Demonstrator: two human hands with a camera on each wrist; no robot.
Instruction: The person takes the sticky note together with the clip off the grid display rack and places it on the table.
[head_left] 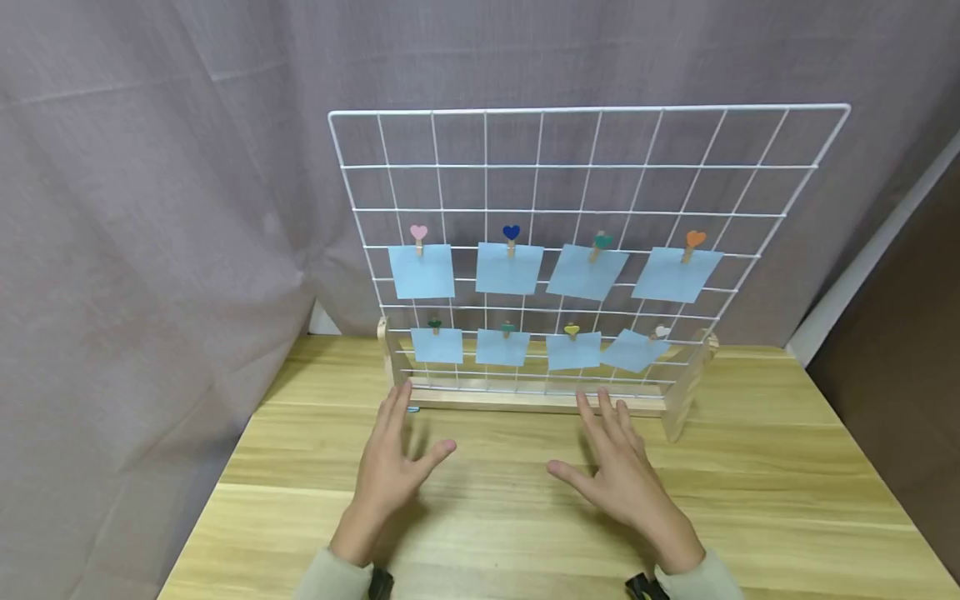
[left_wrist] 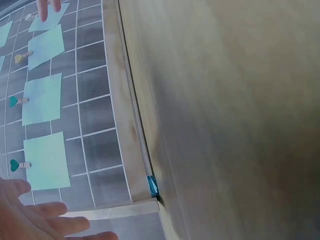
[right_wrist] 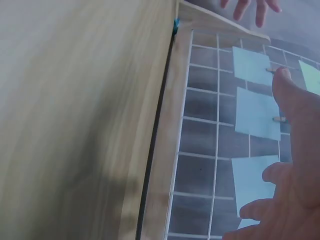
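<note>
- We are looking at eight blue notes, such as this one (head_left: 422, 272), hanging in two full rows from heart clips on the white wire grid (head_left: 585, 167) just beyond our fingertips.
- We are judging the pinning finished; nothing loose is lying near us.
- We are holding our left hand (head_left: 390, 471) and right hand (head_left: 622, 475) flat, fingers spread wide, empty above the wooden table (head_left: 787, 467) before the grid's wooden base (head_left: 525, 402).

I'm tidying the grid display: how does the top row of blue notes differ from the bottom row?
The top row has larger notes; the bottom row has smaller ones. The top row's heart clips are pink, dark blue, teal and orange; the bottom row's are green, teal, yellow and white. Both rows hold four light-blue notes, the rightmost ones tilted.
</note>
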